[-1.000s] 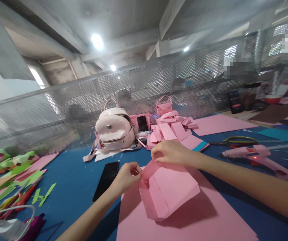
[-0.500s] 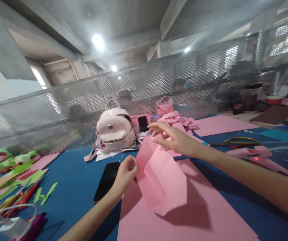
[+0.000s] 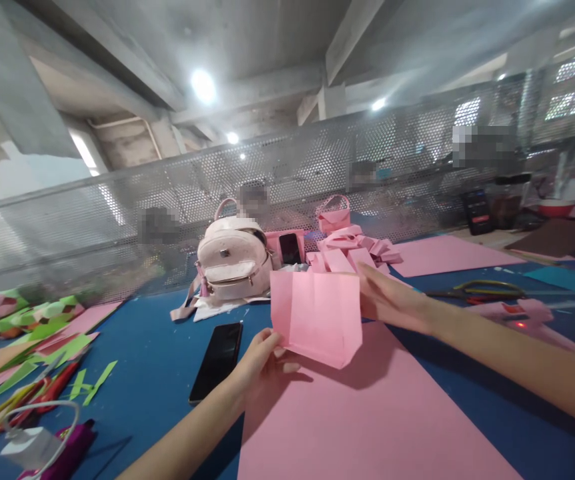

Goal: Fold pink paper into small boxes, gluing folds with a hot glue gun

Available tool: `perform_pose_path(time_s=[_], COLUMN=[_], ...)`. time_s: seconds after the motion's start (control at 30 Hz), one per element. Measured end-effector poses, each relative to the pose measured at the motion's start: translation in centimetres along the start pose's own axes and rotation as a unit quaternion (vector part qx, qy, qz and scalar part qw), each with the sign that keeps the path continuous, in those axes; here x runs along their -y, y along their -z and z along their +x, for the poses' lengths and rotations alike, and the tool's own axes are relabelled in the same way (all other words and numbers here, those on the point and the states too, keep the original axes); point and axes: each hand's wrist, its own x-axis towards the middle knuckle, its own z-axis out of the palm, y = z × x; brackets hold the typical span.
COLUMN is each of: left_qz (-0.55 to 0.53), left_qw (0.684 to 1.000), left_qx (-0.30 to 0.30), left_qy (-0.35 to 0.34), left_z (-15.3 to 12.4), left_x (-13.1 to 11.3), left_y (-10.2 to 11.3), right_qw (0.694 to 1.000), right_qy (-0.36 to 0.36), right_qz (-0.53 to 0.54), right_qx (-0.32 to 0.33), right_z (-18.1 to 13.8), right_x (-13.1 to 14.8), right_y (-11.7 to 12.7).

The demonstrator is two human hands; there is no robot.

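Observation:
A folded piece of pink paper [image 3: 320,317] with crease lines and a cut lower-right corner is held up between my two hands. My left hand [image 3: 260,363] pinches its lower-left corner between thumb and fingers. At the upper right edge, my right hand [image 3: 390,297] grips the paper, its fingertips partly hidden behind it. Below lies a large flat pink sheet [image 3: 377,420], on which the folded paper casts a shadow. A small pink paper bag [image 3: 334,220] with a handle stands farther back, behind pink paper strips [image 3: 347,247].
A black phone [image 3: 216,363] lies left of my hands, with a pale backpack [image 3: 235,260] behind. On the right are a pink glue gun [image 3: 522,317] and scissors [image 3: 482,291]. Green scraps [image 3: 100,381], red-handled scissors [image 3: 60,387] and a white charger [image 3: 30,447] lie left.
The folded paper has turned from a slanted, open pose to face me more squarely. My right hand has moved from above it to grip its right edge; my left hand has shifted slightly down.

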Motion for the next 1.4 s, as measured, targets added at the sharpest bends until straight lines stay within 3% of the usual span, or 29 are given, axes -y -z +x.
perform_pose_path(time_s=[0.1, 0.23, 0.33, 0.47, 0.63, 0.83, 0.97, 1.2, 1.4], left_qz=[-0.034, -0.033, 0.015, 0.143, 0.205, 0.209, 0.252, 0.270, 0.299], left_qw=[0.999, 0.999, 0.998, 0.981, 0.957, 0.955, 0.942, 0.936, 0.926], left_qx=[0.009, 0.037, 0.062, 0.089, 0.096, 0.094, 0.061, 0.035, 0.005], left_qy=[0.000, 0.011, -0.023, -0.099, -0.182, -0.188, -0.214, -0.224, -0.228], left_z=[-0.2, -0.6, -0.5, -0.2, -0.5, -1.1, -1.2, -0.6, -0.3], left_x=[0.1, 0.5, 0.9, 1.1, 1.2, 1.6, 1.7, 2.2, 2.8], left_y=[0.1, -0.7, -0.9, -0.5, -0.8, -1.5, -1.7, -1.2, -0.7], right_qw=[0.999, 0.999, 0.996, 0.983, 0.981, 0.960, 0.965, 0.952, 0.954], right_qy=[0.017, -0.010, 0.005, 0.030, 0.039, 0.072, 0.066, 0.046, 0.038], right_qz=[0.042, -0.012, -0.058, -0.121, -0.137, -0.247, -0.239, -0.272, -0.264], right_qx=[-0.002, -0.035, -0.062, -0.132, -0.129, -0.113, -0.088, -0.136, -0.134], right_z=[-1.1, -2.3, -2.5, -2.6, -3.3, -3.7, -3.9, -3.9, -3.8], right_x=[-2.9, -6.4, -7.6, -7.6, -7.3, -8.1, -8.0, -8.8, -9.4], right_y=[0.0, -0.8, -1.5, -1.9, -2.0, -1.7, -1.9, -1.7, -1.5])
